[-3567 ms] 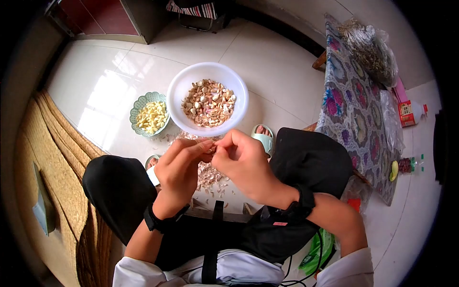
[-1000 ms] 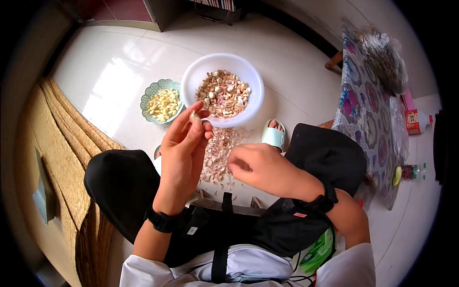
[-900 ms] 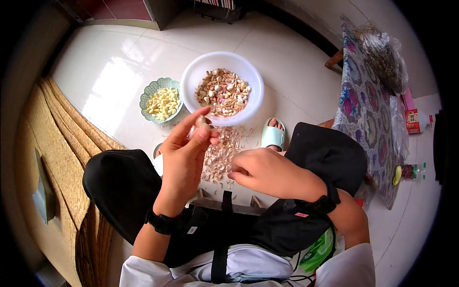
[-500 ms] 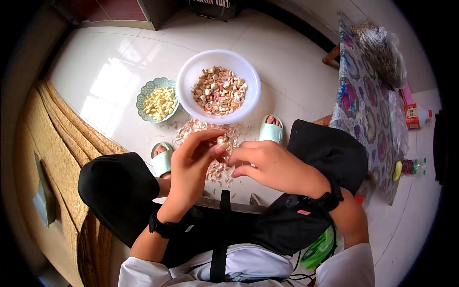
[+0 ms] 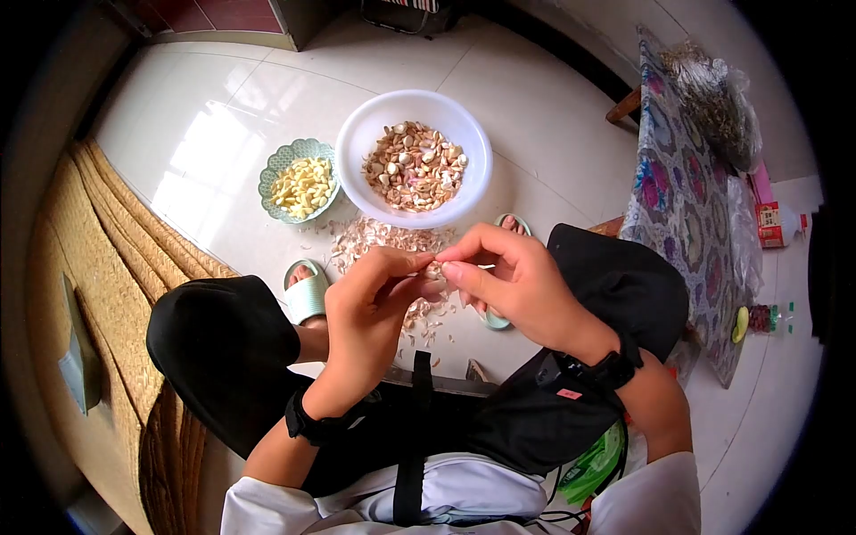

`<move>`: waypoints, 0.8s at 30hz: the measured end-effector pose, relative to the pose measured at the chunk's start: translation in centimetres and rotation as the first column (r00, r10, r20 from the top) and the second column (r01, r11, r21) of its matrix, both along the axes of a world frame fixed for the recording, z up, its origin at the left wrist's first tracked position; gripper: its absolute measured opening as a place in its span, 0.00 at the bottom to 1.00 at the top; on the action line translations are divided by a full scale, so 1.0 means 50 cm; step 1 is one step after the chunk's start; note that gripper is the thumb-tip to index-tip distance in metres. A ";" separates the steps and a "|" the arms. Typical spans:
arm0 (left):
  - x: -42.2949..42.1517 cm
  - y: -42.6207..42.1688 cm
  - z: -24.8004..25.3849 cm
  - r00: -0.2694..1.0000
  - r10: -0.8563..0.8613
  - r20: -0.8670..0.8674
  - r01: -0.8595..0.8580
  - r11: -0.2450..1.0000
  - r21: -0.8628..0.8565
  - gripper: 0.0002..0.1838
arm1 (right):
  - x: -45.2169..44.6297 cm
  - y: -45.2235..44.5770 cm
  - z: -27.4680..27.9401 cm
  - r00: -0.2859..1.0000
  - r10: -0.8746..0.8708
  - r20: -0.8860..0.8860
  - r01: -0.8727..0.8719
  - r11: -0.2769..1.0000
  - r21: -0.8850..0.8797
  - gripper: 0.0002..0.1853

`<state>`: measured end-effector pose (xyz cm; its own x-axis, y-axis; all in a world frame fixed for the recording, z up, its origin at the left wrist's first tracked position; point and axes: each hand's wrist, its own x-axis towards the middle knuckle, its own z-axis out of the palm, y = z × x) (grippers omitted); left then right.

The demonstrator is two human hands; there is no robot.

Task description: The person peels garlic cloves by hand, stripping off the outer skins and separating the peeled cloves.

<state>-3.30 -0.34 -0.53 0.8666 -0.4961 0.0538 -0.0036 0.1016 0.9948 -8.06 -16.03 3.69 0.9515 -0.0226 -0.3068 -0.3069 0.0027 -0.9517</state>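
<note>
My left hand (image 5: 364,308) and my right hand (image 5: 526,285) meet fingertip to fingertip above the floor, both pinched closed. Between them is a small garlic clove (image 5: 437,266), mostly covered by my fingers. Beyond my hands stands a white basin (image 5: 482,165) with unpeeled garlic cloves (image 5: 415,169) in it. To its left, a scalloped green bowl (image 5: 267,187) holds peeled, pale yellow cloves (image 5: 301,187). Loose garlic skins (image 5: 379,239) lie scattered on the tiles below my hands and in front of the basin.
My knees in black trousers flank my hands, and my feet wear pale green slippers (image 5: 308,298). Rolled woven matting (image 5: 98,267) lies at left. A patterned cloth (image 5: 664,205) hangs at right, with a plastic bottle (image 5: 771,316) beyond it. A green bag (image 5: 593,468) lies near my right arm.
My right hand has moved up and left to meet my left hand, and its fingers have closed on the clove. The clove in my left hand is now more hidden.
</note>
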 end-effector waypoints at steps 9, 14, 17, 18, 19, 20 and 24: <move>-0.005 -0.003 0.007 0.969 0.017 0.248 -0.031 0.998 0.055 0.07 | -0.004 0.001 -0.001 0.999 -0.007 -0.038 0.014 0.982 0.188 0.05; -0.009 -0.007 0.011 0.899 0.008 0.438 -0.074 0.988 0.132 0.07 | -0.011 0.011 -0.028 0.996 -0.056 0.074 0.047 0.992 0.116 0.04; -0.012 -0.010 0.009 0.940 0.025 0.341 -0.054 0.996 0.076 0.08 | -0.013 0.016 -0.033 0.986 -0.061 0.155 0.067 0.997 -0.035 0.04; -0.012 -0.012 0.008 0.935 0.029 0.354 -0.058 0.996 0.072 0.08 | -0.014 0.019 -0.034 0.979 -0.067 0.190 0.090 0.989 -0.114 0.04; -0.011 -0.014 0.005 0.930 0.034 0.367 -0.063 0.996 0.067 0.07 | -0.015 0.021 -0.034 0.972 -0.070 0.226 0.114 0.975 -0.191 0.03; -0.010 -0.016 0.003 0.924 0.038 0.380 -0.067 0.996 0.063 0.07 | -0.014 0.023 -0.034 0.949 -0.061 0.309 0.149 0.951 -0.269 0.05; -0.017 -0.026 0.000 0.963 0.081 0.258 -0.099 0.993 0.059 0.06 | -0.013 0.027 -0.036 0.874 -0.045 0.485 0.276 0.866 -0.417 0.09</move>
